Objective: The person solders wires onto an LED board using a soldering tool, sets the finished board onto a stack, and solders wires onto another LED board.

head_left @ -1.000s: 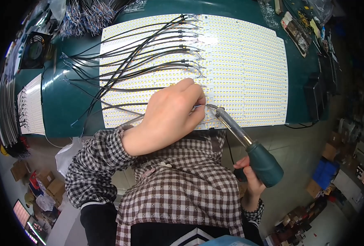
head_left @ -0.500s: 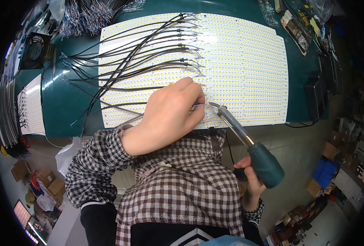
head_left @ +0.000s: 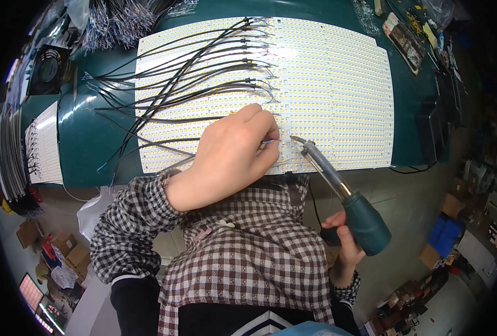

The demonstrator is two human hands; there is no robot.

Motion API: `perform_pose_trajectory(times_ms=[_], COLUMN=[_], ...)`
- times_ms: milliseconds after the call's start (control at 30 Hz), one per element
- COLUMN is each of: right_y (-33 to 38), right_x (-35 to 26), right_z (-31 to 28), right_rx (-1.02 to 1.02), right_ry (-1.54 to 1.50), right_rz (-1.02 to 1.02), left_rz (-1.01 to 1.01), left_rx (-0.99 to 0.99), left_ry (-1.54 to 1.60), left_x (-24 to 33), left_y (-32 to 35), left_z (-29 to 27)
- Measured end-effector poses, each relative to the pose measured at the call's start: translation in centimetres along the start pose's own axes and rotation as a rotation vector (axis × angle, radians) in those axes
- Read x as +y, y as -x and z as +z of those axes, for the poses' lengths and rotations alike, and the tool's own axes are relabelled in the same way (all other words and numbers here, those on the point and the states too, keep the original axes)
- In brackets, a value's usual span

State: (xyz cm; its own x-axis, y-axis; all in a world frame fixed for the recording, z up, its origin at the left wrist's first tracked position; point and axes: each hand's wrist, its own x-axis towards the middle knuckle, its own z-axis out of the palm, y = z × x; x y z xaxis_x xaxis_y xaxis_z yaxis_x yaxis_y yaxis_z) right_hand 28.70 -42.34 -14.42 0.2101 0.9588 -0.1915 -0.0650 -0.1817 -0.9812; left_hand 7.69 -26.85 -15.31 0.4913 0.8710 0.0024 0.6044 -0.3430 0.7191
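A large white LED board [head_left: 343,89] with rows of small yellow chips lies on the green table. Over its lower middle, my left hand [head_left: 226,157] is closed, pinching the end of a black cable [head_left: 187,139] near the seam; a bit of thin wire shows at the fingertips. My right hand [head_left: 346,246] is wrapped round the green handle of a soldering iron [head_left: 366,224], below the board's near edge. The iron's tip points up and left, just right of my left fingertips. Whether the tip touches the board I cannot tell.
Several black cables [head_left: 187,75] fan out leftward across the board. At the far left are a smaller LED panel [head_left: 44,145], a small fan [head_left: 48,70] and a wire bundle [head_left: 119,22]. To the right are a worn tray [head_left: 403,42] and a black box [head_left: 432,129].
The soldering iron has shifted slightly right, its tip now a little farther from my left fingertips. My left hand has hardly moved and keeps its pinch.
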Motion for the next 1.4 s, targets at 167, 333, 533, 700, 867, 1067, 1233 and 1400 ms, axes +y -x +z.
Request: perform_pose_trajectory(times_ms=[167, 333, 533, 700, 867, 1067, 1233, 1400], right_y=[-0.1, -0.6, -0.3, -0.2, -0.2, 0.1, 0.3, 0.4], right_x=[-0.1, 0.1, 0.2, 0.5, 0.6, 0.8, 0.5, 0.5], right_z=[-0.4, -0.9, -1.0, -1.0, -1.0, -0.5, -0.5, -0.3], right_rx=[0.036, 0.022, 0.064, 0.058, 0.043, 0.085, 0.041, 0.002], right_ry=[0.022, -0.064, -0.059, -0.01, 0.05, 0.031, -0.101, -0.046], right_rz=[-0.024, -0.051, -0.071, -0.074, -0.092, -0.098, -0.051, -0.066], left_rz=[0.288, 0.372, 0.204, 0.222, 0.121, 0.032, -0.015, -0.024], left_rx=[0.241, 0.073, 0.088, 0.099, 0.044, 0.035, -0.008, -0.017], left_ry=[-0.081, -0.208, -0.116, -0.175, -0.031, 0.021, 0.056, 0.096], left_x=[0.2, 0.2, 0.0, 0.6, 0.2, 0.2, 0.1, 0.1], left_y=[1.4, 2.9, 2.7, 2.2, 1.4, 1.3, 0.9, 0.8], left_z=[-0.9, -0.7, -0.2, 0.1, 0.3, 0.4, -0.1, -0.1])
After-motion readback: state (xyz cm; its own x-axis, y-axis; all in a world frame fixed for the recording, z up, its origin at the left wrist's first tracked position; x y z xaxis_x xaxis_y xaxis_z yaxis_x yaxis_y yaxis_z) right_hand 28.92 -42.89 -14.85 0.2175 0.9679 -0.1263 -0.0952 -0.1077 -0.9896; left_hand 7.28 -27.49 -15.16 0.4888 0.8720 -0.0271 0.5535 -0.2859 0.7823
